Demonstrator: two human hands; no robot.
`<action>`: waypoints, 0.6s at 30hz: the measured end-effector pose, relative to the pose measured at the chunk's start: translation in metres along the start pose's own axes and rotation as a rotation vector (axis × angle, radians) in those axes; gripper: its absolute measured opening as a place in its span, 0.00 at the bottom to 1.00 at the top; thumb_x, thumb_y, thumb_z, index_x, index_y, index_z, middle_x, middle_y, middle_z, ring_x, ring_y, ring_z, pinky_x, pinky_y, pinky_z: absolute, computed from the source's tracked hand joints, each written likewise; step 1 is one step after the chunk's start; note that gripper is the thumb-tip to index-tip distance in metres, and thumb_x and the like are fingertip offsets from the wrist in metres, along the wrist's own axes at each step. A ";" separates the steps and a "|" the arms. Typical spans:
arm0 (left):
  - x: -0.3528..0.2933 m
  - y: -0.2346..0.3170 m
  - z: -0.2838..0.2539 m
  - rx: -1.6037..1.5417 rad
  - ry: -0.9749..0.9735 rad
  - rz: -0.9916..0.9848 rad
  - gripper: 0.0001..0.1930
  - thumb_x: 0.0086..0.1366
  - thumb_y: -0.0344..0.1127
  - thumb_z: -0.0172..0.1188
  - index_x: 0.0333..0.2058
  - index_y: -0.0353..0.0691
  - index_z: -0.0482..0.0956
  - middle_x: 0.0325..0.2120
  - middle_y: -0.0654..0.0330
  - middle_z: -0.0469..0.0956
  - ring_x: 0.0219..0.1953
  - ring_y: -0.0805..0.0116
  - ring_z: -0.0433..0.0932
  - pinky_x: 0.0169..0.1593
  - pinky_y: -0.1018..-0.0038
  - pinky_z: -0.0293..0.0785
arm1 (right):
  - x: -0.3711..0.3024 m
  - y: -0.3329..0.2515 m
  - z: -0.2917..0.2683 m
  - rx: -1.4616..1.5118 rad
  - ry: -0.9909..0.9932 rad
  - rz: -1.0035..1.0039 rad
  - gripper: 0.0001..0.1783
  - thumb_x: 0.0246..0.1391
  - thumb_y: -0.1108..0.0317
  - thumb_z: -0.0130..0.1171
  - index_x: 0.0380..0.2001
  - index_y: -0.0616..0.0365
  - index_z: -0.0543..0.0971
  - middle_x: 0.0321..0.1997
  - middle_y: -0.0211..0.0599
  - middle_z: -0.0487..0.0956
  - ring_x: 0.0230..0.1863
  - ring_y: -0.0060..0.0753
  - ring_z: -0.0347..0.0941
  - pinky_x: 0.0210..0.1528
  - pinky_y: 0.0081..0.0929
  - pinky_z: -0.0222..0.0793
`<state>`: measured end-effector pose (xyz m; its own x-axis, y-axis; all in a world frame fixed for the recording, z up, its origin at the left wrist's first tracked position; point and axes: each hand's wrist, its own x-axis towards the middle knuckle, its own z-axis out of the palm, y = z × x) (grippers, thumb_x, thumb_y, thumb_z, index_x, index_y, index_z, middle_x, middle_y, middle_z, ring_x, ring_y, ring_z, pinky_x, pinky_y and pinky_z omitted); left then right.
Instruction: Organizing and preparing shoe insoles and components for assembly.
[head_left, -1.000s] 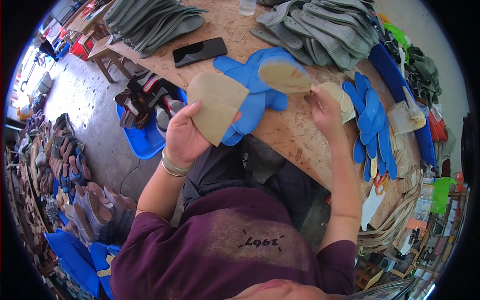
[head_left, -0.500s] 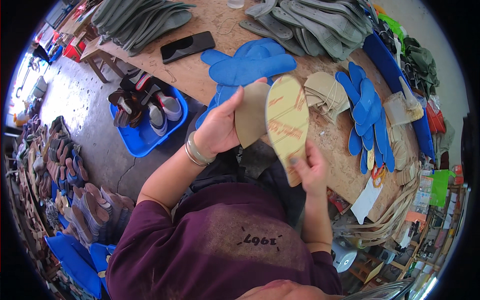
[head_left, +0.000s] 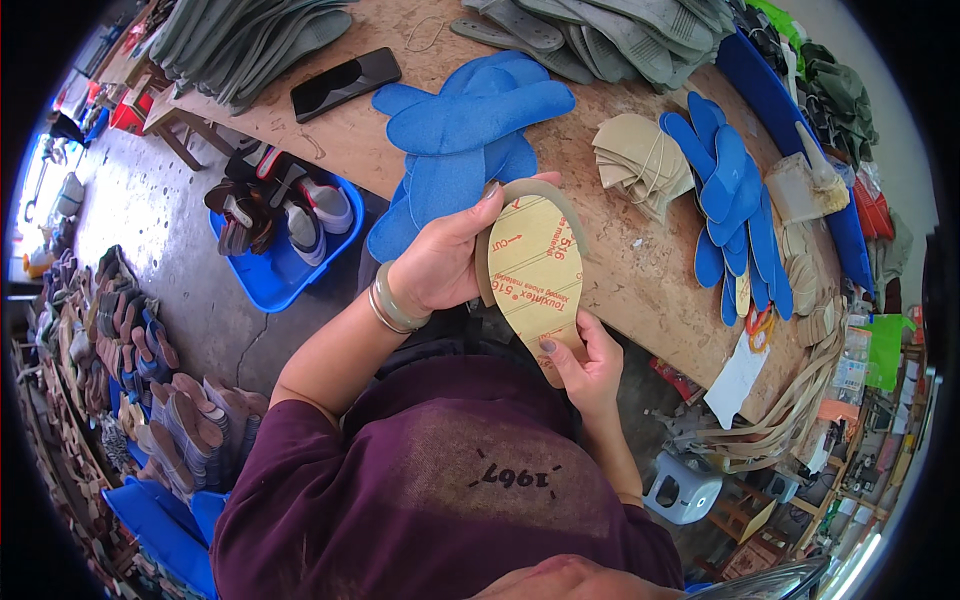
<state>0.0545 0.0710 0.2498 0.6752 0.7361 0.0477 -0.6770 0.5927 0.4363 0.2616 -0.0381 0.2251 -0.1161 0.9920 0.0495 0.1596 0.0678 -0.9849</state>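
My left hand grips a tan sheet piece, its thumb along the near edge and the other fingers behind. A yellow insole board with red print and diagonal lines lies over that piece, so only a tan rim shows around its toe end. My right hand pinches the narrow heel end of the board between thumb and fingers. Just beyond the hands, crossed blue insoles lie heaped on the wooden table.
A bundle of tan pieces and more blue insoles lie to the right, with orange-handled scissors nearby. Grey soles and a black phone sit at the back. A blue bin of shoes stands on the floor.
My right hand has brought the yellow insole board left and down, onto the tan piece. My left hand keeps its hold; the view has shifted slightly.
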 end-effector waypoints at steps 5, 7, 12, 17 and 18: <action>-0.001 0.002 0.000 0.003 0.027 -0.024 0.28 0.76 0.50 0.34 0.67 0.39 0.52 0.59 0.56 0.68 0.60 0.64 0.69 0.63 0.64 0.66 | 0.001 0.001 -0.001 0.045 0.001 0.025 0.24 0.56 0.73 0.63 0.54 0.71 0.72 0.43 0.40 0.81 0.37 0.20 0.77 0.38 0.19 0.76; -0.001 0.002 -0.001 -0.006 0.011 -0.029 0.28 0.76 0.50 0.34 0.67 0.39 0.53 0.59 0.55 0.68 0.60 0.63 0.69 0.63 0.64 0.66 | 0.002 0.001 -0.001 0.037 -0.003 0.018 0.24 0.56 0.73 0.63 0.54 0.71 0.72 0.43 0.40 0.81 0.37 0.20 0.77 0.38 0.19 0.76; 0.000 0.000 -0.002 -0.001 0.002 -0.020 0.28 0.76 0.50 0.35 0.67 0.39 0.53 0.58 0.54 0.68 0.60 0.63 0.69 0.63 0.63 0.66 | 0.000 0.003 0.000 0.049 -0.006 0.055 0.25 0.56 0.73 0.63 0.55 0.71 0.72 0.44 0.41 0.81 0.37 0.21 0.78 0.38 0.19 0.76; 0.000 0.000 -0.001 0.000 -0.002 -0.024 0.29 0.75 0.51 0.35 0.67 0.39 0.53 0.58 0.54 0.69 0.60 0.62 0.70 0.63 0.63 0.66 | 0.000 0.004 0.000 0.059 0.004 0.050 0.25 0.55 0.73 0.64 0.55 0.70 0.72 0.44 0.41 0.81 0.38 0.21 0.78 0.38 0.19 0.76; 0.000 0.000 -0.001 0.038 0.013 -0.026 0.31 0.75 0.53 0.36 0.68 0.41 0.50 0.60 0.52 0.67 0.61 0.58 0.68 0.63 0.59 0.65 | 0.000 0.004 -0.001 0.052 0.006 0.048 0.25 0.55 0.73 0.64 0.55 0.70 0.72 0.44 0.41 0.81 0.38 0.21 0.78 0.38 0.19 0.76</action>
<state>0.0541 0.0713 0.2486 0.6885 0.7248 0.0244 -0.6473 0.5990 0.4715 0.2628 -0.0375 0.2209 -0.1034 0.9946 0.0029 0.1135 0.0147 -0.9934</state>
